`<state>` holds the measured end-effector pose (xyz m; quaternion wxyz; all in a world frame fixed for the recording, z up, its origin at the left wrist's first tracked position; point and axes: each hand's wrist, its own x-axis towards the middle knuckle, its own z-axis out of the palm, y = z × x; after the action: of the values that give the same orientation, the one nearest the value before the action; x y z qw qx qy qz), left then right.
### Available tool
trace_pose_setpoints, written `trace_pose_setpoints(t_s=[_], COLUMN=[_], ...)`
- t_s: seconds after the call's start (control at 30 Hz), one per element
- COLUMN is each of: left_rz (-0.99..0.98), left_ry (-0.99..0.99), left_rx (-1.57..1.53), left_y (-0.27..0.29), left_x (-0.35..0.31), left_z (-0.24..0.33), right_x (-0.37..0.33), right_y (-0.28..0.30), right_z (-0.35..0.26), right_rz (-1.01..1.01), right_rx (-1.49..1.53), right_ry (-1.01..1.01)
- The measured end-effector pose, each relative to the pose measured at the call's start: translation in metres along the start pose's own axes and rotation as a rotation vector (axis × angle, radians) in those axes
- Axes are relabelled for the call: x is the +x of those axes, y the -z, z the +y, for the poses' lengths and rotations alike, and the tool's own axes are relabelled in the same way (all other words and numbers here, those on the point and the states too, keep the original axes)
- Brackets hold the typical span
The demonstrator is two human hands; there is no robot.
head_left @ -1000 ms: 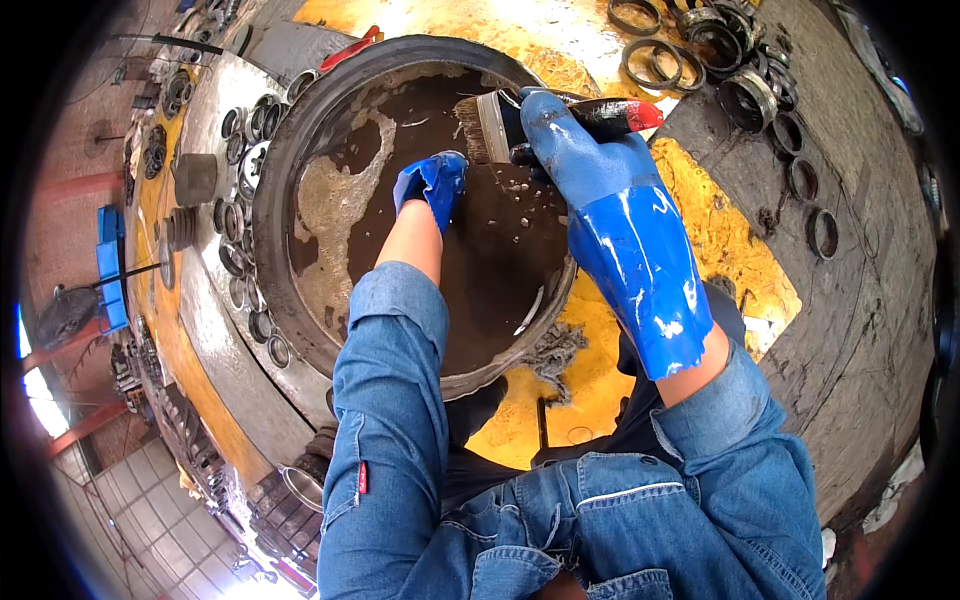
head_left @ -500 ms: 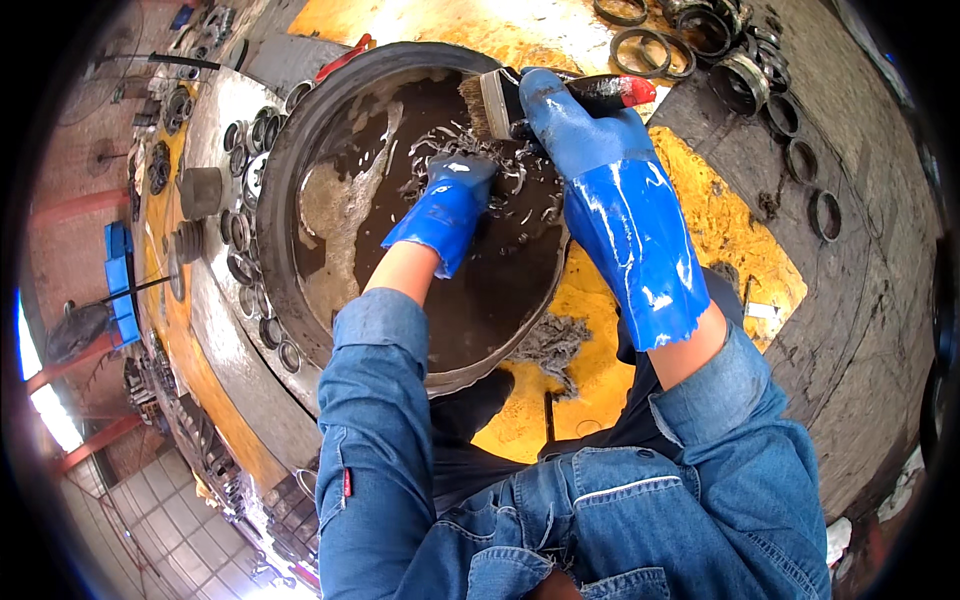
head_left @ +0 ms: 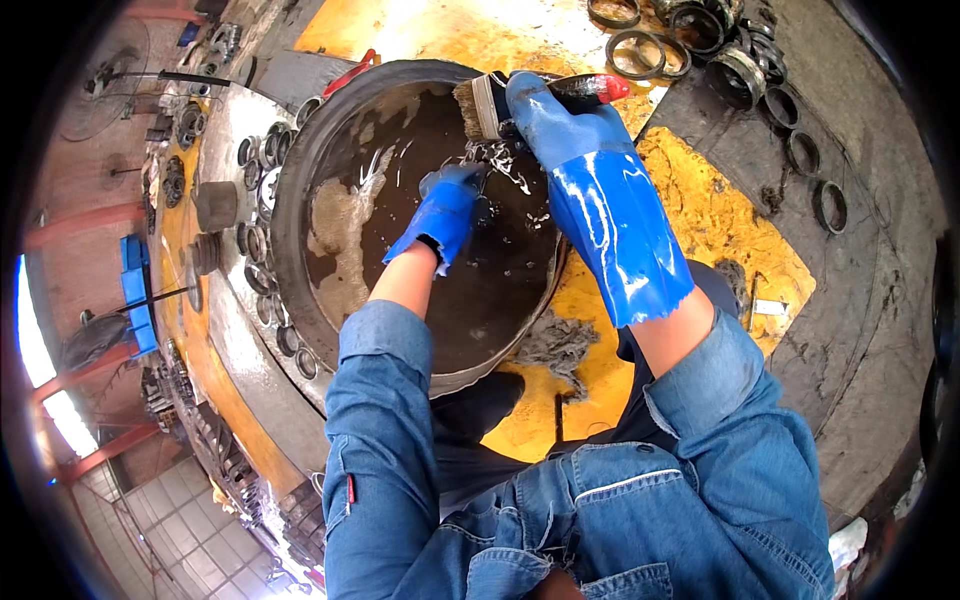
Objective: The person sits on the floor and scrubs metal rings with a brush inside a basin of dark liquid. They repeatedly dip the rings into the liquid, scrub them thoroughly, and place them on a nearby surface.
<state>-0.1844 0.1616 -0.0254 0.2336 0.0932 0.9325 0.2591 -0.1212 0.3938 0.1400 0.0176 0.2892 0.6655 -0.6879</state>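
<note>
My right hand [head_left: 575, 135], in a long blue rubber glove, is wrapped round a flat paintbrush [head_left: 487, 108] with pale bristles, a metal band and a dark, red-ended handle [head_left: 603, 88]. The bristles point left, over the far part of a wide dark round basin [head_left: 283, 215] of murky brown liquid. My left hand [head_left: 445, 208], gloved in blue too, is curled low over the liquid, just nearer to me than the brush. Its fingertips are hidden, and whatever they grip cannot be made out. Bright wet streaks of liquid [head_left: 505, 165] show between the hand and the bristles.
Several metal rings [head_left: 258, 245] line the bench left of the basin, and more dark rings [head_left: 735, 80] lie at the far right. A grey rag [head_left: 555, 345] rests on the yellow board [head_left: 700, 215]. A red-handled tool [head_left: 352, 72] lies by the basin's far rim.
The brush has shifted slightly left relative to the basin, with my right hand. My left hand has drawn a little away from the bristles. Splashes round it have shrunk, and the whole view has shifted slightly.
</note>
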Motion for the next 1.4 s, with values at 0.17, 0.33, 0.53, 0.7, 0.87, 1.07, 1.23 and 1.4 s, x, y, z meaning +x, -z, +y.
trace_pose_setpoints(t_s=[0.17, 0.33, 0.53, 0.7, 0.87, 1.07, 1.23, 1.4], left_rz=[-0.084, -0.222, -0.046, 0.049, 0.122, 0.106, 0.132, 0.156], left_ry=[-0.153, 0.144, 0.213, 0.201, 0.232, 0.205, 0.215, 0.204], left_rx=[0.287, -0.305, -0.669, -0.701, -0.663, -0.559, -0.446, -0.354], left_y=[0.04, 0.057, 0.07, 0.046, 0.021, 0.008, 0.009, 0.011], left_x=[0.008, -0.047, -0.167, -0.192, -0.216, -0.208, -0.221, -0.225], left_z=[0.013, -0.006, 0.026, 0.011, -0.017, -0.03, -0.048, -0.059], right_x=[0.018, 0.026, 0.012, 0.061, -0.005, 0.001, -0.012, -0.037], right_y=[-0.001, -0.023, -0.037, -0.085, -0.076, -0.084, -0.08, -0.081], right_z=[0.006, 0.024, 0.027, 0.099, 0.075, 0.109, 0.088, 0.099], right_rz=[0.002, -0.135, -0.305, -0.47, -0.586, -0.601, -0.672, -0.957], right_rx=[0.017, 0.008, -0.173, -0.2, -0.542, -0.653, -0.556, -0.459], right_ry=[-0.002, 0.046, 0.007, -0.052, -0.001, 0.065, -0.053, 0.105])
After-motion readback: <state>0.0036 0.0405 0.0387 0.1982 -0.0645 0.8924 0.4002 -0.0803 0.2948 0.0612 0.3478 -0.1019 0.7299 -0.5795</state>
